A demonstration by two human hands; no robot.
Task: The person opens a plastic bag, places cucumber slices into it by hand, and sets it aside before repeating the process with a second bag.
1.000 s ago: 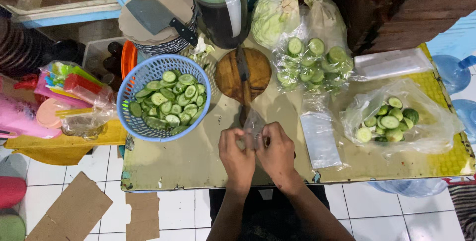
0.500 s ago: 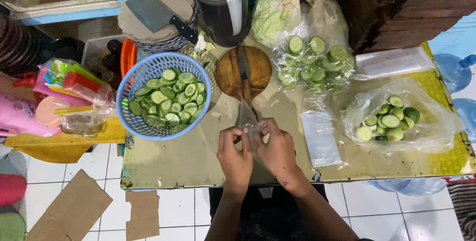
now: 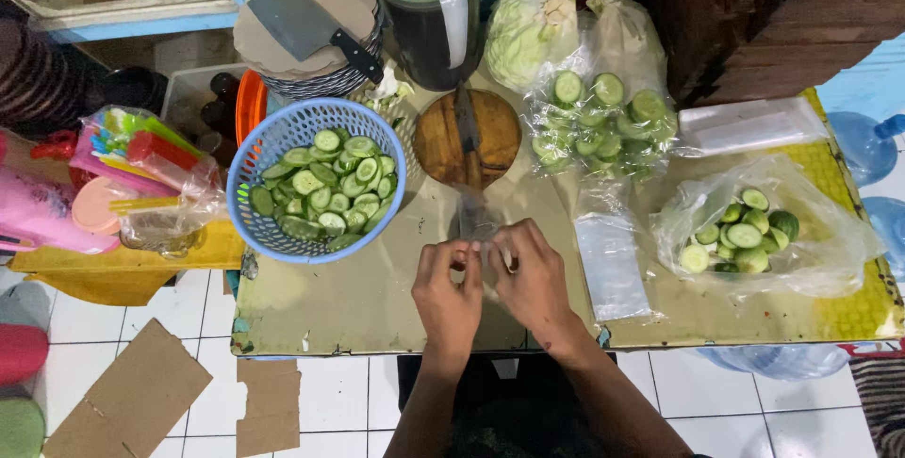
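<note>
A small clear plastic bag [image 3: 477, 218] is pinched at its near edge between both hands, over the surface [image 3: 358, 298]. Judged from the grip, the mouth of the bag is being worked apart. This is best done by rubbing the two film layers against each other between thumb and forefinger, with the pull kept light so the thin plastic is not torn.

Left hand [image 3: 447, 290]: fingers curled together, tips closed on the bag's edge. Right hand [image 3: 533, 279]: likewise closed, thumb and forefinger pressed on the same edge, just beside the left. How much film is caught cannot be told; the bag is nearly see-through.

Beyond the left hand and to its left, a blue basket [image 3: 267, 171] of cucumber slices is seen. Straight ahead of the hands lies a round wooden board [image 3: 495, 138] with a knife [image 3: 467, 119]. Just right of the right hand, a flat stack of bags [image 3: 611, 265] is laid.
</note>
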